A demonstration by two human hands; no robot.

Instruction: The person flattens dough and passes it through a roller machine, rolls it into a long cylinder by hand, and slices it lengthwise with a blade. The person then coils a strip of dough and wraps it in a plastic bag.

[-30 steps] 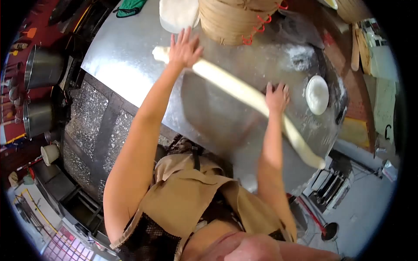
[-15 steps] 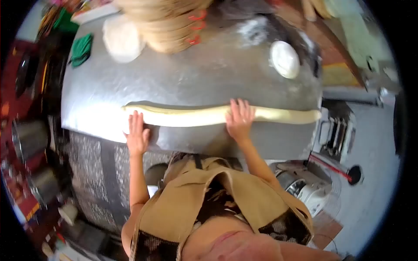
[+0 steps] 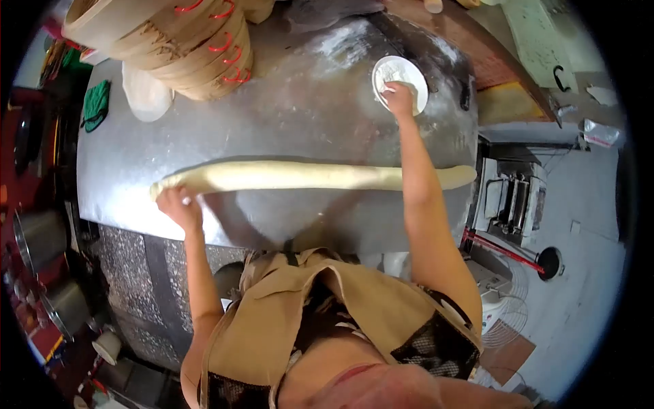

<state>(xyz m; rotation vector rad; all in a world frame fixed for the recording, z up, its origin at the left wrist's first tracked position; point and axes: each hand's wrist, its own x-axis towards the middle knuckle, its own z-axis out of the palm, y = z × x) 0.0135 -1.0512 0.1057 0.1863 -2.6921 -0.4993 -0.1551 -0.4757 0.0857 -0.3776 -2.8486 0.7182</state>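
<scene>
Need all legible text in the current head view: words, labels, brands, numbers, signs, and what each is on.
Readable text: none.
Silvery packet at far right: has a pinkish patch; too small and blurred to tell if it is lettering.
Bamboo steamers: red loops, no writing visible.
White bowl, dough roll, green cloth: no writing visible.

Open surface (image 3: 293, 129) lies between the dough (image 3: 293, 176) and the stacked baskets (image 3: 204, 61); the right arm (image 3: 419, 180), crossing over the dough, blocks sideways passage rightward.
</scene>
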